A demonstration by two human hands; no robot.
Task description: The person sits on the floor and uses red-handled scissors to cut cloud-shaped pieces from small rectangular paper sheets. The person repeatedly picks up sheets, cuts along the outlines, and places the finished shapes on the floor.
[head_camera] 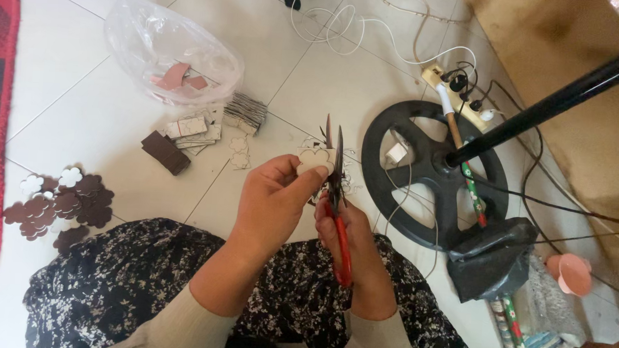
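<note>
My left hand pinches a small white flower-shaped cutout between thumb and fingers, held up over my lap. My right hand grips red-handled scissors, their dark blades open and pointing up beside the cutout's right edge. Both hands sit close together above my black floral-patterned lap. Thin paper trimmings lie on the tiles just beyond the hands.
A pile of brown and white flower cutouts lies at left. Behind are a clear plastic bag, stacked card pieces and brown squares. A round black stand base, power strip, cables and a pink cup crowd the right.
</note>
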